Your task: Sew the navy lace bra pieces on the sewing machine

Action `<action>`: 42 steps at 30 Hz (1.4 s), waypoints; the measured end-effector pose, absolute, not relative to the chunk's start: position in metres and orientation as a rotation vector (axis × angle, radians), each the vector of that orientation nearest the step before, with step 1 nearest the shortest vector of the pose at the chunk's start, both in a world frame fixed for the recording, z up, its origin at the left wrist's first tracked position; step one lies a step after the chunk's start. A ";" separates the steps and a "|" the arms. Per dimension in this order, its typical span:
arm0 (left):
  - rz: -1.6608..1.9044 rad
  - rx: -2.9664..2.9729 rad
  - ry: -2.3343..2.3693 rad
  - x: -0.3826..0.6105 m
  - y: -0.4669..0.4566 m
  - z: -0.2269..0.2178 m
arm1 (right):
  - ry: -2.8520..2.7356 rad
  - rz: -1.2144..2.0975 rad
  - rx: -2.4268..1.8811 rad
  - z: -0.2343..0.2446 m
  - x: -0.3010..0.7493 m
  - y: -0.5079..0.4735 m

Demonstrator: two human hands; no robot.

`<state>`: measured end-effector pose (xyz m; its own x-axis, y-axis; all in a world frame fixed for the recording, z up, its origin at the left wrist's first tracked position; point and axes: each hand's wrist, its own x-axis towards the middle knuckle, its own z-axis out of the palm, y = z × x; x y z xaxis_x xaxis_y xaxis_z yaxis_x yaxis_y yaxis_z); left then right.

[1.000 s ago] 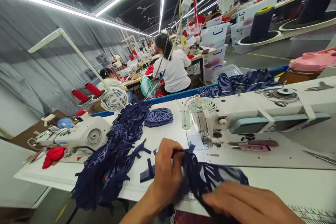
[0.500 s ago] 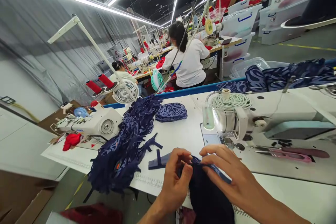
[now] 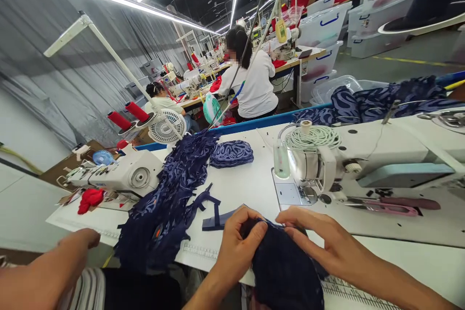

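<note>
A dark navy fabric piece [image 3: 285, 271] hangs from my hands over the front edge of the sewing table [image 3: 240, 189]. My left hand [image 3: 241, 240] pinches its upper edge between thumb and fingers. At the same edge, slightly to the right, my right hand [image 3: 319, 237] closes its thumb and fingertips on the fabric. Behind my left hand lies a flat navy strip [image 3: 212, 223] with a narrow band. To the left spreads a long heap of navy patterned pieces [image 3: 170, 193], and a patterned bundle [image 3: 231, 153] sits farther back.
A sewing machine [image 3: 363, 160] stands at right, with pink-handled scissors [image 3: 392, 207] on its bed. Another machine [image 3: 123, 172] is at left. A co-worker's arm [image 3: 54, 266] reaches in at lower left. More patterned fabric [image 3: 378, 101] lies behind the right machine.
A co-worker's arm and striped clothing have come in at lower left. The held fabric has turned to show more of its face. The view has shifted slightly.
</note>
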<state>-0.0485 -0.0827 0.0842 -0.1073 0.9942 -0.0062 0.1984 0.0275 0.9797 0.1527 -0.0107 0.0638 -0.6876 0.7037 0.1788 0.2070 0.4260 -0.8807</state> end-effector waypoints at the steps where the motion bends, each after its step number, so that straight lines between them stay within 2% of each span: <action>1: 1.177 1.299 1.457 -0.048 -0.082 0.085 | -2.181 1.164 -0.720 0.064 0.153 -0.010; 9: 1.181 1.339 1.530 -0.050 -0.084 0.084 | -2.270 1.077 -0.700 0.076 0.155 -0.013; 17: 1.170 1.341 1.502 -0.051 -0.082 0.088 | -2.254 1.075 -0.775 0.069 0.148 -0.014; 23: 1.178 1.229 1.480 -0.058 -0.091 0.064 | -2.277 1.075 -0.962 0.064 0.138 -0.014; 27: 1.168 1.268 1.598 -0.084 -0.103 0.068 | -2.227 1.257 -0.854 0.074 0.101 -0.021; 32: 0.886 1.941 1.737 -0.120 -0.093 0.142 | -2.130 1.683 -0.712 0.100 0.063 -0.026; 34: 0.745 2.068 1.706 -0.115 -0.069 0.152 | -1.977 1.887 -0.812 0.095 0.068 -0.021; 37: 0.536 2.096 1.630 -0.079 -0.020 0.115 | -1.855 1.893 -1.141 0.064 0.098 -0.006; 42: 0.541 2.092 1.613 -0.011 0.028 0.026 | -2.025 1.454 -1.493 0.013 0.162 0.010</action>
<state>-0.0106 0.0280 0.0263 0.2429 0.9693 0.0389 0.7964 -0.2221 0.5625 0.1622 0.0100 0.0134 -0.4516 0.8231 -0.3444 0.5897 -0.0144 -0.8075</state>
